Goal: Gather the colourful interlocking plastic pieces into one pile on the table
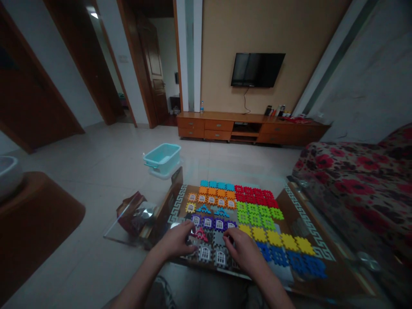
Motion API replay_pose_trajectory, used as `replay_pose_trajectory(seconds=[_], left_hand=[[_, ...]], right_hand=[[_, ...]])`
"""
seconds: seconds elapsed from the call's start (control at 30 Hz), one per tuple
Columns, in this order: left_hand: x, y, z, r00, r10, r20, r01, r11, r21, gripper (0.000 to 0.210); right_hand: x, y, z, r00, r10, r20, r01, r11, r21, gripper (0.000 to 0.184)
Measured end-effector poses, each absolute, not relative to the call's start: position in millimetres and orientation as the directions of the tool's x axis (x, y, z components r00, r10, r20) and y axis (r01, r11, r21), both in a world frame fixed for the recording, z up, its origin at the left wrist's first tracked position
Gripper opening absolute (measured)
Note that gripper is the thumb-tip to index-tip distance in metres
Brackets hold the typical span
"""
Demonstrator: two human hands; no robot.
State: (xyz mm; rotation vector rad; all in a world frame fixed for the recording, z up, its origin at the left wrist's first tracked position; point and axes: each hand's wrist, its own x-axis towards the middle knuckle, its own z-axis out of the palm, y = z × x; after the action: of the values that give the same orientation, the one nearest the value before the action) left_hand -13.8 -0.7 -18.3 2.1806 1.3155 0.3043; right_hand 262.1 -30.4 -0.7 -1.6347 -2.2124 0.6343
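My left hand [178, 241] hovers over the near left part of the glass table, thumb and fingers apart, beside a pink triangular roof piece [201, 234]. Across from it, my right hand [241, 245] has its fingers curled together at the edge of a grey interlocking tile [219, 238]; whether it pinches anything is hidden. Purple window tiles [207, 222] run in a row just beyond both hands. Grey window tiles [205, 253] lie nearer to me, between the forearms. Yellow tiles [259, 234] and blue tiles [279, 256] are to the right of my right hand.
Farther up the table [175, 206] lie orange tiles [222, 193], red tiles [254, 195], green tiles [253, 210] and light blue roof pieces [222, 212]. A turquoise tub [163, 156] stands on the floor beyond. A flowered sofa [347, 171] is at right, a wooden cabinet [219, 125] behind.
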Motion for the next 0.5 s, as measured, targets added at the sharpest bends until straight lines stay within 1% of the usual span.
replay_pose_trajectory(seconds=[0.1,0.2,0.33,0.5], left_hand=[[-16.8,-4.3,-19.4,0.512,0.839,-0.182,0.781,-0.368,0.504,0.048],[-19.8,-5.4,-21.2,0.504,0.83,-0.238,0.824,-0.381,0.418,0.057],[-21.9,-4.1,-25.1,0.499,0.824,-0.266,0.847,-0.399,0.351,0.054],[-22.4,-4.5,-29.1,0.51,0.818,-0.264,0.846,-0.423,0.325,0.051]], right_hand=[[263.8,-30.0,-1.8,-0.295,0.955,-0.019,0.825,0.245,-0.509,0.021],[264.8,-29.2,-4.1,-0.299,0.954,-0.033,0.839,0.247,-0.485,0.022],[263.8,-27.9,-5.7,-0.297,0.954,-0.051,0.852,0.24,-0.465,0.022],[263.0,-27.8,-5.3,-0.302,0.95,-0.077,0.855,0.234,-0.462,0.022]])
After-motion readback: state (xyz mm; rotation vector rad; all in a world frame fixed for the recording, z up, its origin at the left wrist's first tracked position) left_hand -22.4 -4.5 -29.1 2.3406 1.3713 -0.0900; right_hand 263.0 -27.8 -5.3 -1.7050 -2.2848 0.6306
